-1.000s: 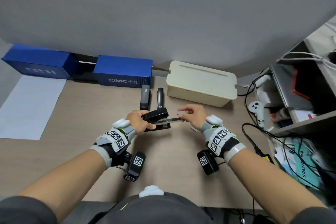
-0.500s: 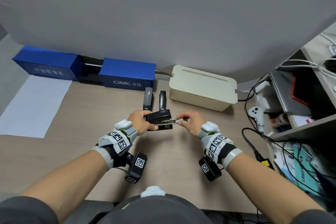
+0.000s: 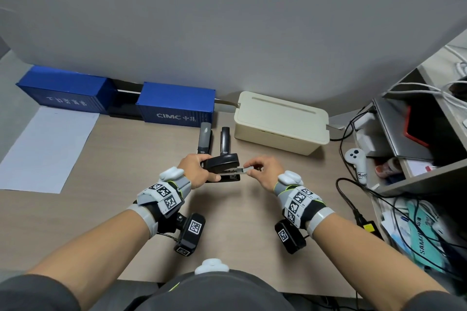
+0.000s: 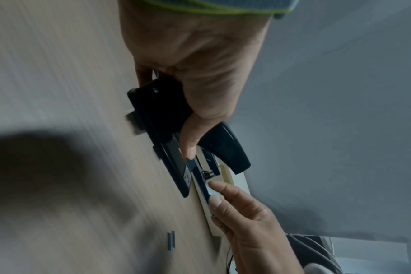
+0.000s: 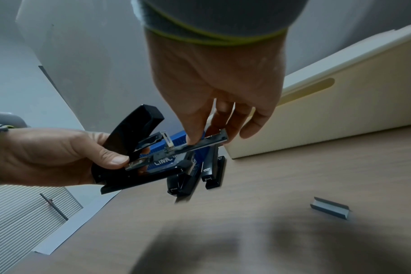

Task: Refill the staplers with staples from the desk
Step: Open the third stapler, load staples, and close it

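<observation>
The left hand grips a black stapler by its hinged end, thumb along the near side and fingers wrapped behind, and holds it raised off the desk between the two hands. The stapler's top cover is swung up and away from the base, so the metal staple channel lies exposed and juts out toward the right. The right hand pinches the free end of that channel between thumb and forefinger, the other fingers loosely curled behind it. In the left wrist view the right fingertips sit on a pale strip lying in the channel; it looks like a row of staples, though the picture is too soft to be sure.

A loose block of staples lies on the desk near the right hand, apart from the stapler (the left wrist view shows it too, small and blurred). Two more staplers lie side by side on the desk just beyond the hands, pointing toward the wall. Behind them stand a blue container-shaped box marked CIMC and, to its right, a cream box. A white sheet of paper lies far to the left.
</observation>
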The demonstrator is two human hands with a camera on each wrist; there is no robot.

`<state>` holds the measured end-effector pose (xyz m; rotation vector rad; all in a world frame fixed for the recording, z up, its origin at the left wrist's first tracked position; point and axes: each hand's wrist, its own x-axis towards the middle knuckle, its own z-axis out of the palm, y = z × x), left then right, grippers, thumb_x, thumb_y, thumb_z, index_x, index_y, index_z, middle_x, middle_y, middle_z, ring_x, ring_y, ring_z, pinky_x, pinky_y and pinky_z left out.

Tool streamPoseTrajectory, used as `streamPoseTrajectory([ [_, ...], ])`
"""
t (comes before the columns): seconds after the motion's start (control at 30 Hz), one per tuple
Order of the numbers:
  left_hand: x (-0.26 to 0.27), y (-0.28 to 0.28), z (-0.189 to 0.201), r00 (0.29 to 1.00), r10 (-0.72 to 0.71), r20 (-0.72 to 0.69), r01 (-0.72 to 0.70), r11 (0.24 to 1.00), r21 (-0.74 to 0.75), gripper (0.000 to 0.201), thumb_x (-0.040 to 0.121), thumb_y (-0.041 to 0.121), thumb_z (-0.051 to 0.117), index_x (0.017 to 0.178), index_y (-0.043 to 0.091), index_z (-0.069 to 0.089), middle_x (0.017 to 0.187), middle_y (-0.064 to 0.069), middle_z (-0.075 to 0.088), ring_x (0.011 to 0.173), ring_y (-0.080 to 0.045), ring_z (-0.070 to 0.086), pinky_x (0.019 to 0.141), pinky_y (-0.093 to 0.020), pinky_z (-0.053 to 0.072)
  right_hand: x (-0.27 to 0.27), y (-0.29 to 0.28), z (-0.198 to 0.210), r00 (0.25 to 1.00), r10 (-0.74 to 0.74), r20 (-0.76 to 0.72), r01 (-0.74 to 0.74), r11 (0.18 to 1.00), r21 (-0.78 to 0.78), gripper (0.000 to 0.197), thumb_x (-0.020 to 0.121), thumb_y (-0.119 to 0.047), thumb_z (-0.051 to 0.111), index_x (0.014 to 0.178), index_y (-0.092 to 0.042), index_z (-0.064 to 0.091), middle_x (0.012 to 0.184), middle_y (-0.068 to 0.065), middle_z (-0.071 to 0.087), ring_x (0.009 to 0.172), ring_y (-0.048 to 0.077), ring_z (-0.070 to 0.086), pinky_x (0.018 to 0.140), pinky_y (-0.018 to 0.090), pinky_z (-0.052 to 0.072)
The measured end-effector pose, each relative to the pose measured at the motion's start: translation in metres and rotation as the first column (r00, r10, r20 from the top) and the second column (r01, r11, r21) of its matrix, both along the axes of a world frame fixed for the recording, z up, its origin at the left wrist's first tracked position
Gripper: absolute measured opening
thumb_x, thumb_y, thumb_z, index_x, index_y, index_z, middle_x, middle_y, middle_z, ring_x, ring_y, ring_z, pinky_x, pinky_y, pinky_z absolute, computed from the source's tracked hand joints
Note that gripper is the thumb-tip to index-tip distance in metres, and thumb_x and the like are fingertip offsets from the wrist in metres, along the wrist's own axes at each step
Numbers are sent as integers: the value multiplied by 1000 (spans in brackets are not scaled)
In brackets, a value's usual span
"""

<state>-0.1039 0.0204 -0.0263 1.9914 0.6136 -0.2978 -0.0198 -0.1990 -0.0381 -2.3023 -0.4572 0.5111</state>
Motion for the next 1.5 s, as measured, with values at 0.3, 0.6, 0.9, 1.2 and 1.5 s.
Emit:
streamPoseTrajectory([
  [0.3,2,-1,-10,996,80,-35,-83,989,-124,36,52,22,88,83,36,75,81,4,74,86,-22,67,85,-31,53,0,6,-14,995,-40,-95,47,997,62,20,76,-26,76,94,-32,76,98,7,68,90,19,62,86,33,50],
  [0.6,8,1,-28,986,133,-99,-148,974,-170,41,45,21,89,81,37,75,90,-4,78,96,-30,70,91,-37,55,36,-34,-30,920,-357,-159,368,929,41,25,79,-10,63,96,-27,69,72,-8,60,70,15,54,70,26,46],
  [0.9,6,6,-36,976,155,-156,-176,976,-131,46,44,27,87,88,35,77,91,-3,77,96,-29,69,88,-36,54,23,-62,-79,925,-316,-210,171,843,-511,39,59,-42,77,92,-31,59,102,-4,59,91,20,60,77,28,48],
  [1.2,6,15,-43,970,166,-176,-187,976,-109,60,41,27,88,100,34,78,95,-1,78,97,-25,71,92,-38,56,30,-45,-73,927,-330,-176,230,873,-429,13,77,-37,67,73,-26,63,87,-5,68,80,19,63,71,26,47],
  [1.5,10,16,-42,980,144,-135,-160,981,-109,65,43,26,89,107,29,77,94,-1,78,95,-25,71,91,-35,56,32,-20,-27,920,-301,-252,340,932,128,19,86,-5,55,94,-14,68,64,7,64,54,15,57,58,21,48],
])
